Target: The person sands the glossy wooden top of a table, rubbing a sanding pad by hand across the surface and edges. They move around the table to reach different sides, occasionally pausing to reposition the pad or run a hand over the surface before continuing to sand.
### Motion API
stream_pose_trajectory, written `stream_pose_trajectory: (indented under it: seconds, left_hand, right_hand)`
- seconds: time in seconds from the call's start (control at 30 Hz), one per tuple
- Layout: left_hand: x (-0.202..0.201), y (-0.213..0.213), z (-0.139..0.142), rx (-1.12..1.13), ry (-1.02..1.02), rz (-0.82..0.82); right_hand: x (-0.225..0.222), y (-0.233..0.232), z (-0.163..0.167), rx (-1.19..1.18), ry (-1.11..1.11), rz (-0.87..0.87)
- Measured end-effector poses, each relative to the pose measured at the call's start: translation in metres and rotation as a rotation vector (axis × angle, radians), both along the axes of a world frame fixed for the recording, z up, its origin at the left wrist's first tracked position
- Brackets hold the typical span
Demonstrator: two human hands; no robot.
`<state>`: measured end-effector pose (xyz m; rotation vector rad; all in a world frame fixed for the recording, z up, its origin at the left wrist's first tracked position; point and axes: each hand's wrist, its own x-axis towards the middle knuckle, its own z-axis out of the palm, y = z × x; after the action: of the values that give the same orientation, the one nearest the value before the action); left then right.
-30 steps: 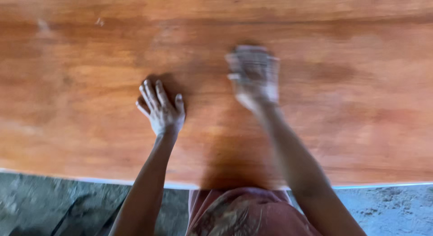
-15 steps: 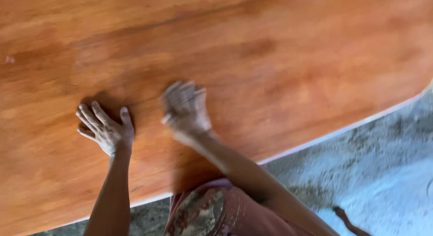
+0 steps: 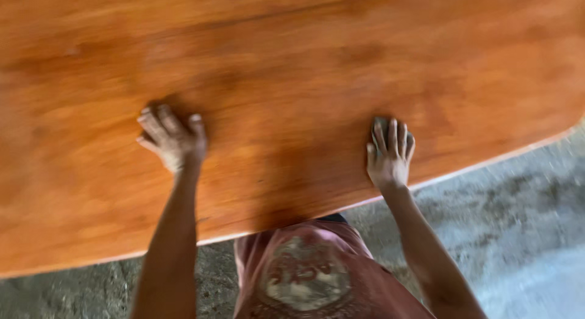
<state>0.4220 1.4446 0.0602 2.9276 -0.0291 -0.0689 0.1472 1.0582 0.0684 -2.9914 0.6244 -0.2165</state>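
A large reddish-brown wooden tabletop (image 3: 292,69) with a rounded corner fills most of the view. My left hand (image 3: 173,142) lies flat on it with the fingers spread and nothing in it. My right hand (image 3: 390,153) rests on the wood close to the near edge, its fingers pressing down on a small grey abrasive pad (image 3: 379,125) that shows only at the fingertips. The picture is blurred by motion.
The tabletop's pale near edge (image 3: 475,166) runs diagonally, rising to the right. Below it is a rough grey concrete floor (image 3: 518,233). My reddish shirt (image 3: 311,276) shows at the bottom centre.
My right hand with the pad has slid to the right and nearer to the table's edge, away from my left hand. The left hand stays flat on the wood. The view has swung.
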Motion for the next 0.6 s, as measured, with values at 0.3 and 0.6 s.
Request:
stream_pose_trajectory:
  seconds: [0.3, 0.6]
  left_hand:
    - [-0.055, 0.05, 0.02, 0.11, 0.223, -0.448]
    - [-0.183, 0.23, 0.034, 0.008, 0.167, -0.569]
  right_hand:
    - [-0.044, 0.192, -0.014, 0.281, -0.156, 0.876]
    - [-0.026, 0.267, 0.09, 0.336, -0.288, 0.742]
